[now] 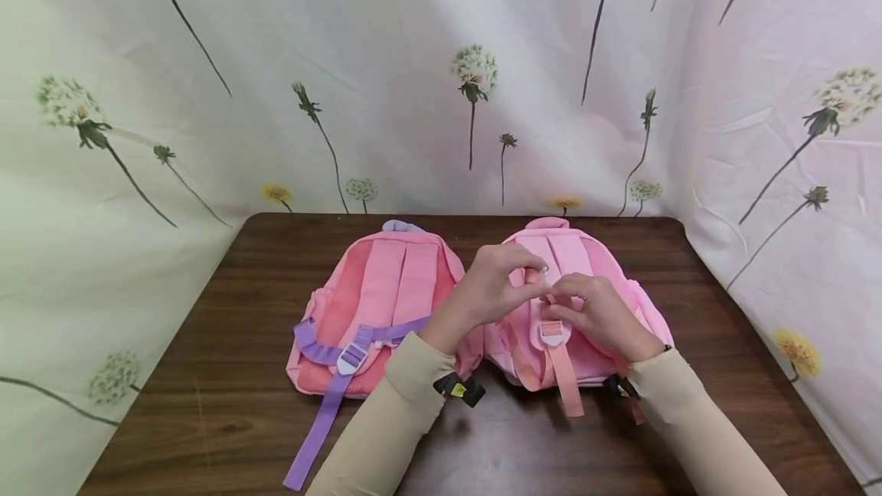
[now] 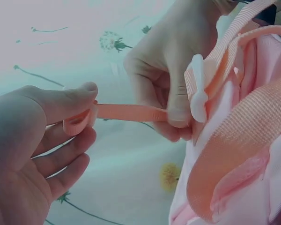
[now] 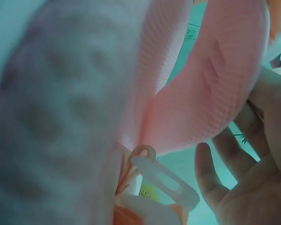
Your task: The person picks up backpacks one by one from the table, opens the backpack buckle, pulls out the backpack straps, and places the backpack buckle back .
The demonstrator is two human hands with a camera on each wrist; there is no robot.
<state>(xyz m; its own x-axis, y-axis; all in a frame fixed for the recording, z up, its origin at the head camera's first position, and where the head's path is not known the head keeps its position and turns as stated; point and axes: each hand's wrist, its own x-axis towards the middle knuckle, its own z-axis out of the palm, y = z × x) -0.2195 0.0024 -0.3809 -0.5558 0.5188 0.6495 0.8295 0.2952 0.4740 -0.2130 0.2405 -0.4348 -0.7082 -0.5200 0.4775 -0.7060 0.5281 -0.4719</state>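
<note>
Two small backpacks lie side by side on a brown table. Over the right-hand pink backpack (image 1: 599,251) are both hands. My left hand (image 1: 492,285) pinches a small whitish buckle (image 2: 93,115) with peach webbing looped through it. A narrow peach strap (image 2: 131,112) runs from there to my right hand (image 1: 599,308), whose thumb and fingers pinch it. Below the hands, a white slider buckle (image 1: 551,333) joins the shoulder strap to peach webbing. The right wrist view shows the pink shoulder strap (image 3: 201,98) beside my right fingers; their grip is hidden there.
The left backpack (image 1: 406,282) is pink with purple webbing (image 1: 320,423) trailing toward the table's front. Loose peach webbing (image 1: 566,385) hangs off the right backpack. Behind the table (image 1: 220,373) hangs a dandelion-print cloth (image 1: 413,98).
</note>
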